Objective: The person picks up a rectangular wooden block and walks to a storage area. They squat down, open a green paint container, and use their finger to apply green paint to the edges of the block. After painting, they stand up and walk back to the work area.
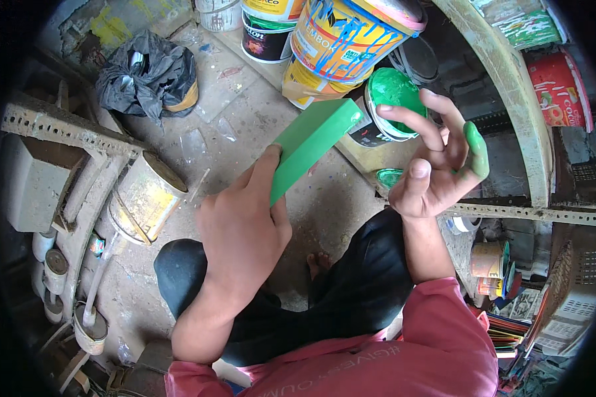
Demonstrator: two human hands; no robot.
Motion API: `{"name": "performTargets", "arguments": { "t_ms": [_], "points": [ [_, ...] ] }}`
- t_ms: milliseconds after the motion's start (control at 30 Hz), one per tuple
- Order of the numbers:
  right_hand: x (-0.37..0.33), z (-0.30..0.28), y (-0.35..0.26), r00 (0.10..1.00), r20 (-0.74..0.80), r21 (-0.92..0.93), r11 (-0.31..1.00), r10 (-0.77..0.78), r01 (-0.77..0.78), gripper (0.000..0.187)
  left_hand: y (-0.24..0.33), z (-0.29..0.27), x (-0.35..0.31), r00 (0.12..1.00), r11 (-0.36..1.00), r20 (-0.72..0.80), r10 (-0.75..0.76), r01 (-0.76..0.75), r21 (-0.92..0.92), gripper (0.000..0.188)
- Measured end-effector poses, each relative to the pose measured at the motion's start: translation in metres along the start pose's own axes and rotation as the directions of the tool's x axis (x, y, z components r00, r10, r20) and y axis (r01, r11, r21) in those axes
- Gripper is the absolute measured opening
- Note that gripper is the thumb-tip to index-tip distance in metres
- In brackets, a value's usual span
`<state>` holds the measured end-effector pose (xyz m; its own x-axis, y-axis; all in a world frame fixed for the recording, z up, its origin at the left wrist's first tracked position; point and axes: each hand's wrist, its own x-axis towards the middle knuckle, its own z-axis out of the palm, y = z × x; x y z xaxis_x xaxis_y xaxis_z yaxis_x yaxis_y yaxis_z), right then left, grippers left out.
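My left hand [238,228] grips a flat, rectangular board [314,142] painted green, tilted up in front of me. Wet-looking green paint shines at its upper right corner. To the right, my right hand [440,162] is raised, palm up, fingers spread and bent, with nothing in it. Green paint coats one of its fingers. Just beyond that hand stands an open bucket [369,133], its inside covered in green paint. A small round container with green in it [389,177] sits beside my right wrist, partly hidden.
Stacked paint buckets [341,46] stand ahead. A black plastic bag [142,76] lies at the far left on the stained floor [222,99]. At left, a dirty paint can [146,198] is near a metal shelf rail [73,129]. More cans [489,258] sit on the right.
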<state>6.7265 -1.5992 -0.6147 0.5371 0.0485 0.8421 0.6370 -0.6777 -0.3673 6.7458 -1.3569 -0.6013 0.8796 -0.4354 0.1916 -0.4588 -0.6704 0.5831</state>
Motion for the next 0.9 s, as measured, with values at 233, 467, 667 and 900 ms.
{"name": "performTargets", "arguments": {
  "t_ms": [233, 467, 667, 900],
  "points": [
    [0.001, 0.004, -0.002, 0.989, 0.139, 0.018, 0.998, -0.057, 0.055, 0.071, 0.0, 0.001, 0.0, 1.0, 1.0, 0.003, -0.008, 0.008, 0.017, 0.054],
    [-0.001, 0.001, -0.002, 0.999, 0.047, 0.005, 1.0, -0.026, 0.025, 0.068, 0.001, 0.001, 0.0, 1.0, 1.0, 0.013, -0.008, 0.008, 0.007, 0.053],
    [0.002, -0.001, -0.001, 0.988, 0.141, 0.013, 0.998, -0.061, 0.06, 0.074, 0.002, 0.002, 0.001, 1.0, 1.0, 0.015, -0.012, 0.012, 0.023, 0.052],
    [0.006, 0.001, -0.001, 0.981, 0.182, 0.015, 0.998, -0.066, 0.064, 0.076, 0.001, 0.004, 0.001, 1.0, 1.0, 0.004, -0.008, 0.008, 0.018, 0.052]
  ]
}}
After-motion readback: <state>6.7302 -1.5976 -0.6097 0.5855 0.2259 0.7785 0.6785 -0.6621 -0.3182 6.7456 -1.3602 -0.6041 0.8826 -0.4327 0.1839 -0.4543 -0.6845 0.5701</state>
